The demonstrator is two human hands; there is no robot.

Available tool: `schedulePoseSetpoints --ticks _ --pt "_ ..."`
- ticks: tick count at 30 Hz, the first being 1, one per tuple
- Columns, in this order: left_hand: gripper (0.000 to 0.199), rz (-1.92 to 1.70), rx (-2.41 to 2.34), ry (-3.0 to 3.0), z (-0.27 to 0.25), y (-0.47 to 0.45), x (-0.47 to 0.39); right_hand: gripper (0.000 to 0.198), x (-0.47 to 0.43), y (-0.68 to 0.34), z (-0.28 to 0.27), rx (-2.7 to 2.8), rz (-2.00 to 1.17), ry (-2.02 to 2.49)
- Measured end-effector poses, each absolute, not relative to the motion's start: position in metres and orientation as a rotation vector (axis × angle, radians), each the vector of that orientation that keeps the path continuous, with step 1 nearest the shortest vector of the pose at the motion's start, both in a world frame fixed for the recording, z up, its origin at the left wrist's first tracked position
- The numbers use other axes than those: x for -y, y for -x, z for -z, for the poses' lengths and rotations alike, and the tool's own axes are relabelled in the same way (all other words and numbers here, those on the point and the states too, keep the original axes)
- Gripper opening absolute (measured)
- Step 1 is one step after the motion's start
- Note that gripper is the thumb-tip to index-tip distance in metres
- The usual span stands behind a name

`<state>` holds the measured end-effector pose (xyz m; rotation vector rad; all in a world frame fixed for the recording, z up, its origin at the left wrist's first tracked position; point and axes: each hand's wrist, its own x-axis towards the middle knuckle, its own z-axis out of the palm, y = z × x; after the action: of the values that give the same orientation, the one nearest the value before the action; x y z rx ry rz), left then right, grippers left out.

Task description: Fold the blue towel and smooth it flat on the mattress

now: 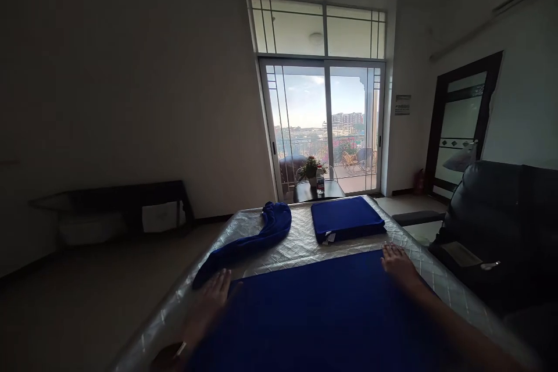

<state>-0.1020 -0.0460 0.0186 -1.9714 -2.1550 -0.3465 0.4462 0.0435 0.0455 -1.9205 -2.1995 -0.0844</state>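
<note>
A dark blue cloth [314,308] lies spread flat across the near part of a mattress [299,238] in a shiny quilted cover. At the cloth's far left corner rests my left hand [213,290], open with fingers stretched out; it is slightly blurred. My right hand [399,264] lies open and flat on the far right corner. Beyond the cloth sits a neatly folded blue stack [347,216] with a white tag at its front edge. To its left, a loose, bunched blue cloth [261,235] trails toward my left hand.
A black armchair [514,221] stands close on the right, with a flat item and a small light object on it. Past the mattress is a small table [300,192] with a potted plant [311,170] and a bottle [320,180]. A low dark bench [126,203] lines the left wall.
</note>
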Motion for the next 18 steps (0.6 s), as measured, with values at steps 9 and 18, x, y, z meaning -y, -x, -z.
schedulePoseSetpoints --ticks 9,18 --pt "0.056 0.432 1.669 2.614 -0.027 -0.083 -0.004 0.061 -0.010 -0.274 -0.043 2.579 -0.181 1.317" --pt "0.063 0.467 1.636 2.703 0.001 -0.100 -0.008 0.074 -0.021 -0.254 -0.011 2.576 -0.251 1.317"
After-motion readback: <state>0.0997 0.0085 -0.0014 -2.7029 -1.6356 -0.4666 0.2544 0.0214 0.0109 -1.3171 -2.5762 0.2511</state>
